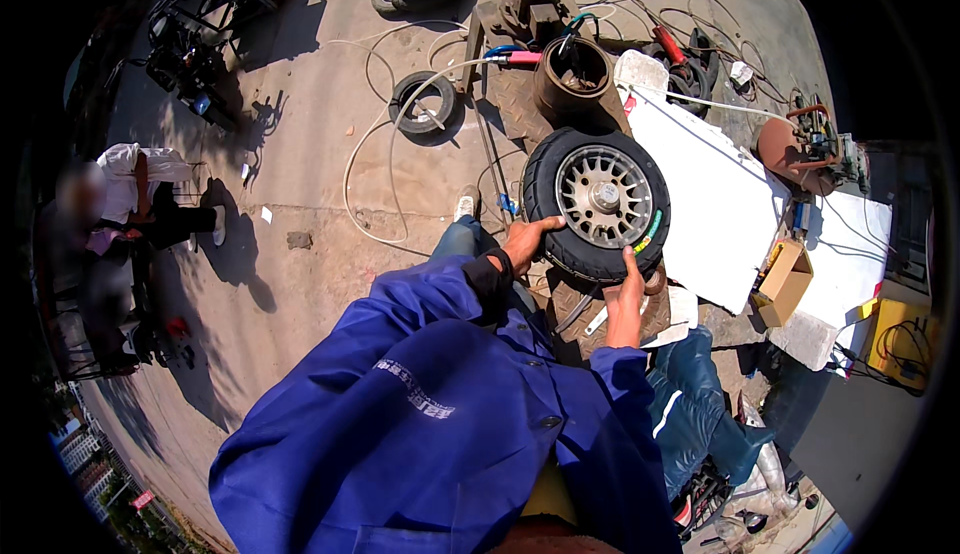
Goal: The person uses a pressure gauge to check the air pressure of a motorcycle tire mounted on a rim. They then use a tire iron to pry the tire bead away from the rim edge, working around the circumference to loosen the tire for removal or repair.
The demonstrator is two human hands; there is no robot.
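Note:
I hold a wheel (563, 157) with a black tire and a pale multi-spoked metal rim. My left hand (526, 239) grips the tire's left side, thumb on the sidewall. My right hand (625, 294) grips it at the lower right, thumb beside a yellow-green label. Just beyond the wheel is a brown metal drum (556, 92) with hoses and tools inside, on a rusty patterned plate (508, 109). A pink-handled air tool (522, 58) rests by the drum. A white board (715, 194) lies right of the wheel.
Loose tires (423, 102) and looping hoses (365, 216) lie on the concrete ground. A seated person (145, 194) and a motorbike (190, 79) are at the left. On the right are a compressor (795, 144), cardboard box (785, 284), yellow case (895, 339) and dark-teal jacket (690, 404).

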